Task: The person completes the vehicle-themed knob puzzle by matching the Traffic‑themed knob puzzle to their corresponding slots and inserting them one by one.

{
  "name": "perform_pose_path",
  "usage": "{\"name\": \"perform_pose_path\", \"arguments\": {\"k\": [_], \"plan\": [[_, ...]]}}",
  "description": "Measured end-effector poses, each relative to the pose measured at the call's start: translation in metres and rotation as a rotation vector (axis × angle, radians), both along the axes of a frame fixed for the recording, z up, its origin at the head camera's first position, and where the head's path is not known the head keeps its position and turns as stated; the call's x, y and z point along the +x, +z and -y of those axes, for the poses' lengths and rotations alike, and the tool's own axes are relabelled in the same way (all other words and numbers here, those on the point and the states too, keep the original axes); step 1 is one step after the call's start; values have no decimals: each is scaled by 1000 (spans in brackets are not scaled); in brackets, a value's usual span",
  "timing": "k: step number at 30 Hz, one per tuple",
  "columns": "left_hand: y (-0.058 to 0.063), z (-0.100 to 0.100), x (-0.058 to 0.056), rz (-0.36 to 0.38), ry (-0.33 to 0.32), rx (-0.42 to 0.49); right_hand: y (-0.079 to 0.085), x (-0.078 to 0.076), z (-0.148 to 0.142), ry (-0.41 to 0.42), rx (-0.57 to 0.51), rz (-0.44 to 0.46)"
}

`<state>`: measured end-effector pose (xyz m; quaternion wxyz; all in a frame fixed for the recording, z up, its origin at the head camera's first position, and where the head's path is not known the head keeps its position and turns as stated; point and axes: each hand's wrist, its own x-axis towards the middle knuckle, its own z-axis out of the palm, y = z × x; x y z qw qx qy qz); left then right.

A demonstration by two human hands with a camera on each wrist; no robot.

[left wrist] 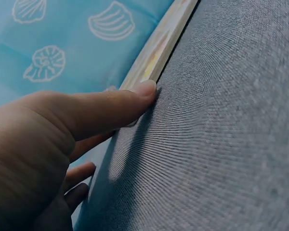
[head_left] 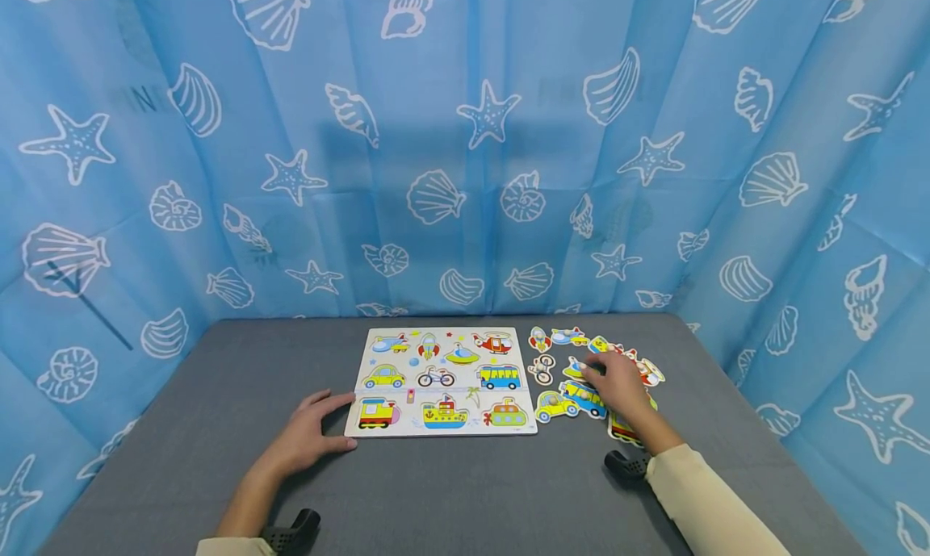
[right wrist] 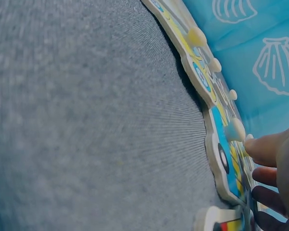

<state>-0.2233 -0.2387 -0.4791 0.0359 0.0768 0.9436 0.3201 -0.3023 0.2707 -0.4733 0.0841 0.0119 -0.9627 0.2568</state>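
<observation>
A wooden puzzle board (head_left: 417,361) with printed vehicles lies on the grey table. My left hand (head_left: 308,432) rests at its left edge, fingers spread, with the thumb against the near left corner. In the left wrist view, the thumb (left wrist: 118,103) touches the board's rim (left wrist: 159,55). To the right of the board, my right hand (head_left: 621,382) reaches over loose knobbed puzzle pieces and pinches the flying saucer piece (head_left: 573,369) by its knob. The bus piece (head_left: 584,399) and yellow car piece (head_left: 555,406) lie just nearer; the right hand hides part of the pile.
Beyond the saucer lie the rocket piece (head_left: 540,340), airplane piece (head_left: 569,336) and bicycle piece (head_left: 541,369). A helicopter piece (head_left: 649,371) and a train piece (head_left: 623,429) sit partly behind the right hand and forearm. A blue shell-print curtain (head_left: 436,241) hangs around the table (head_left: 465,491).
</observation>
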Motion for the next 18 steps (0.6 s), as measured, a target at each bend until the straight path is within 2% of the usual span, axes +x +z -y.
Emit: {"name": "perform_pose_path", "arguments": {"k": [7, 18], "plan": [[-5, 0, -2, -81, -16, -52, -2, -2, -1, 29, 50, -44], [-7, -3, -2, -99, 0, -48, -4, -4, 1, 22, 99, -79]]}}
